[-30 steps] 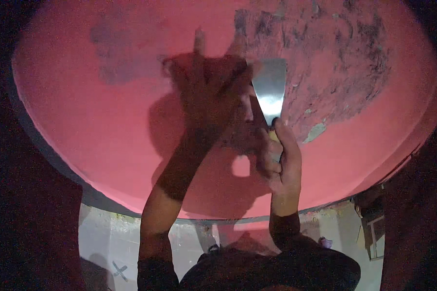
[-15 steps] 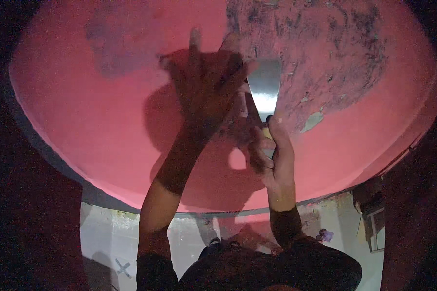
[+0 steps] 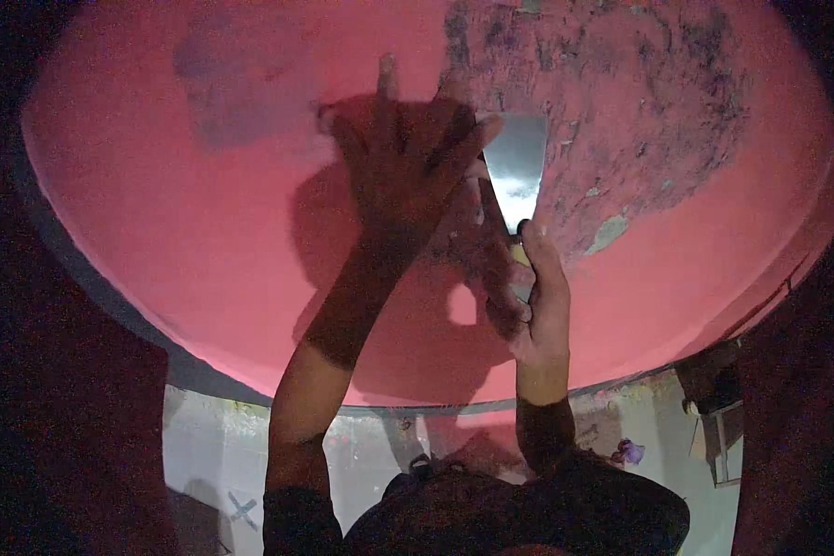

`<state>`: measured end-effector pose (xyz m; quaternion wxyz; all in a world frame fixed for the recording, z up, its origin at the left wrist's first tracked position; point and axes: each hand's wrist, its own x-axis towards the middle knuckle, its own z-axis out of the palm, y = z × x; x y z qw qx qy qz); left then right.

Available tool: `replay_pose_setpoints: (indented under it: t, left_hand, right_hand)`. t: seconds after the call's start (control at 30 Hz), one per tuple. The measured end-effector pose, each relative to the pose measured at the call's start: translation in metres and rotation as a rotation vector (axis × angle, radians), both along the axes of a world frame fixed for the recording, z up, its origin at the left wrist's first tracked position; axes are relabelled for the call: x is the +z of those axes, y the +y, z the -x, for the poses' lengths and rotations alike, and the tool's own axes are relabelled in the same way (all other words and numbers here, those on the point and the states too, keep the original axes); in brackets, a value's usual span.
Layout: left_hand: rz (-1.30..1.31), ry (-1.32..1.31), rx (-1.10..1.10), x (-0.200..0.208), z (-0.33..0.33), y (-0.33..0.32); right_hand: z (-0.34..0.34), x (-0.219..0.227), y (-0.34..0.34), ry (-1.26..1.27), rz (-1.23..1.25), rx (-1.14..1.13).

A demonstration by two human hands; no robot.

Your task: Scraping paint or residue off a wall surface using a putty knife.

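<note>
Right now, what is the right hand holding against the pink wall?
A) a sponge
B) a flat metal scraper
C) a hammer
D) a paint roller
B: the right hand grips a handle with a wide, flat, shiny metal scraper blade pointing up at the pink wall, beside the patch of flaking paint; the left hand lies flat on the wall next to it.

Both your arms reach up, hands raised side by side.

Your left hand (image 3: 403, 162) is spread flat, fingers splayed and pointing up, forearm bare and mostly in shadow. Your right hand (image 3: 537, 296) is curled closed in a grip just beside it, index finger stretched upward, wrist straight, dark sleeve at the forearm.
</note>
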<state>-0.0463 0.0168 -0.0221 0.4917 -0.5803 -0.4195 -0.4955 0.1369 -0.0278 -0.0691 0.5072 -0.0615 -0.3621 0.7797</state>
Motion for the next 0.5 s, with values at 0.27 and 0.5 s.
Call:
replay_pose_setpoints:
  t: [0.27,0.5]
  left_hand:
    - [-0.018,0.099,0.159,0.013,0.003,-0.004]
    - [-0.024,0.051,0.15,0.029,0.005,-0.002]
  right_hand:
    - [0.01,0.022,-0.011,-0.126,0.027,-0.036]
    - [0.011,0.023,0.004,0.027,0.058,0.079]
